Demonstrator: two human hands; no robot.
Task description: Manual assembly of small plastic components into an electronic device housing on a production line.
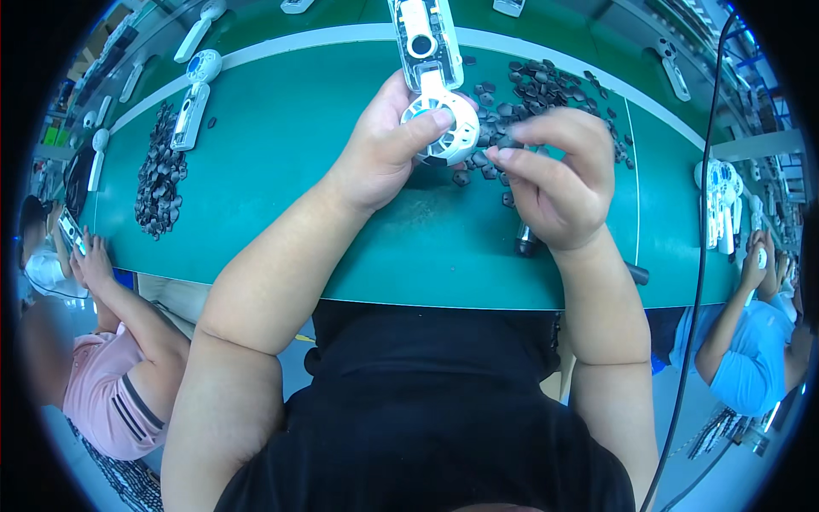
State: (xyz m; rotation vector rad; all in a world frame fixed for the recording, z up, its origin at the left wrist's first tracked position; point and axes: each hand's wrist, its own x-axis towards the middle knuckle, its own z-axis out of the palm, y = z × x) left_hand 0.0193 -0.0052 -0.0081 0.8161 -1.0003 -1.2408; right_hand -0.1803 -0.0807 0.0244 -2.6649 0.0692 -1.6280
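Observation:
My left hand (pixel 381 149) is closed around a white handheld fan housing (pixel 461 128), its thumb pressed on the round slotted head. The housing's long body, with clear edges and a dark round spot, points away from me. Just right of it is my right hand (pixel 563 175), fingers curled, with thumb and forefinger close together above small black pieces. Its fingertips are a little blurred, and what lies between them cannot be made out. Behind and beneath the fingers spreads a heap of small black angular pieces (pixel 546 85) on the green tabletop (pixel 426 247).
At left lies a long pile of black pieces (pixel 159 183) beside another white fan (pixel 189 107). A dark cylindrical tool (pixel 525 241) rests below my right hand. White fans (pixel 723 200) stand at right under a hanging black cable (pixel 705 205). Co-workers sit on both sides.

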